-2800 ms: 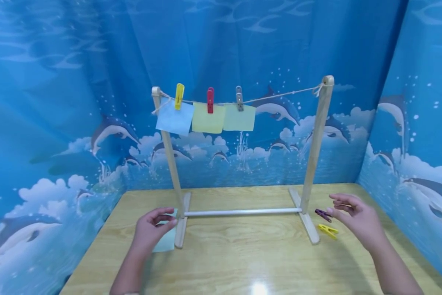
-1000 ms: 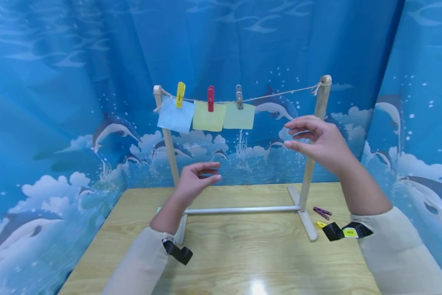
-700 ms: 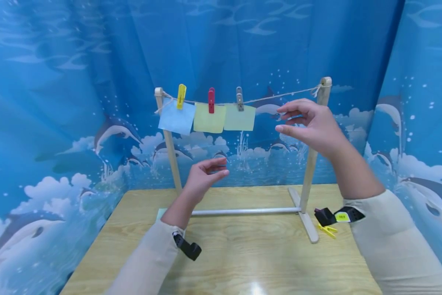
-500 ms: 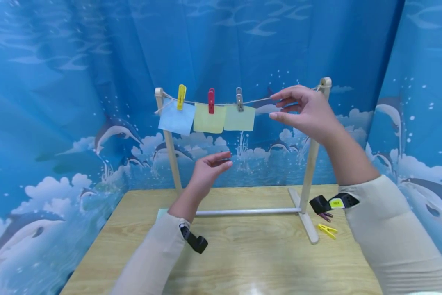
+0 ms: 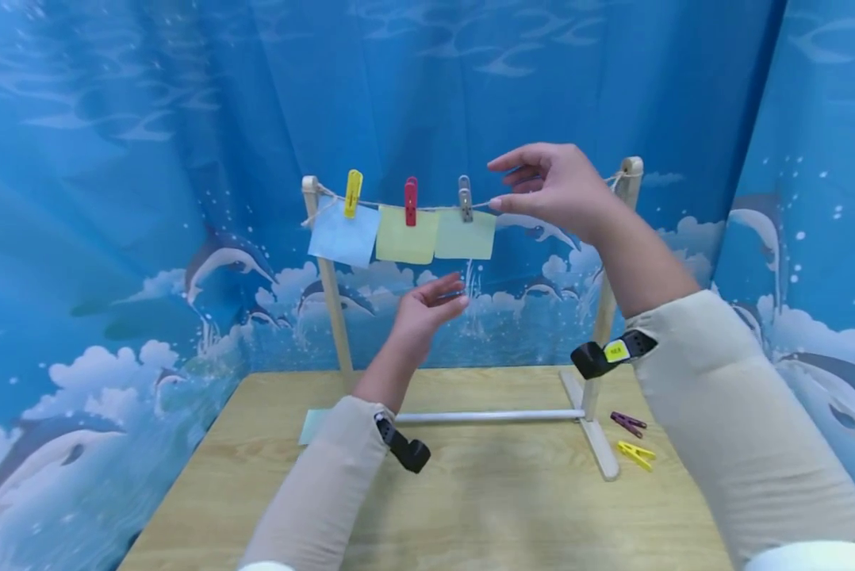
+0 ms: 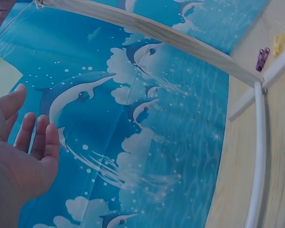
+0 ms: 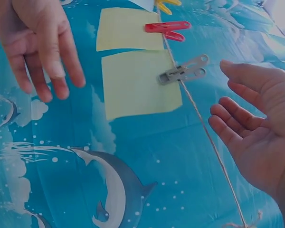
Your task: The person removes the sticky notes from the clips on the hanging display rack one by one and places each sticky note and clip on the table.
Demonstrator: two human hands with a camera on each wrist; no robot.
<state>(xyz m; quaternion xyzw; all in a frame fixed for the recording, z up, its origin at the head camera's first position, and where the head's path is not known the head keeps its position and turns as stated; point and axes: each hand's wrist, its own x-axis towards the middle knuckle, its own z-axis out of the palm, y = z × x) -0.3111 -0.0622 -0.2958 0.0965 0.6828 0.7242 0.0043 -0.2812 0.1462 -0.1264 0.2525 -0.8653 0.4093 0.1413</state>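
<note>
Three paper squares hang from a string [image 7: 199, 116] between two wooden posts. A yellow clothespin [image 5: 353, 194] clips the blue paper [image 5: 343, 238], a red clothespin [image 5: 410, 201] the yellow paper [image 5: 404, 244], and a grey clothespin [image 5: 465, 198] the pale green paper [image 5: 463, 242]. My right hand [image 5: 552, 186] is raised just right of the grey clothespin, thumb and fingers spread apart, holding nothing; in the right wrist view a gap shows between them. Below the pale green paper, my left hand [image 5: 427, 313] hovers with relaxed fingers and nothing in it.
On the table [image 5: 499, 492], a purple clothespin [image 5: 628, 423] and a yellow clothespin [image 5: 636, 454] lie beside the rack's right foot [image 5: 599, 452]. Another pale green paper [image 5: 312, 426] lies at left, partly behind my left sleeve. A white bar [image 5: 492, 416] joins the feet.
Both hands have risen from the table: the left from beside the loose paper, the right from beside the loose clothespins. The right hand has kept moving up and left toward the grey clothespin.
</note>
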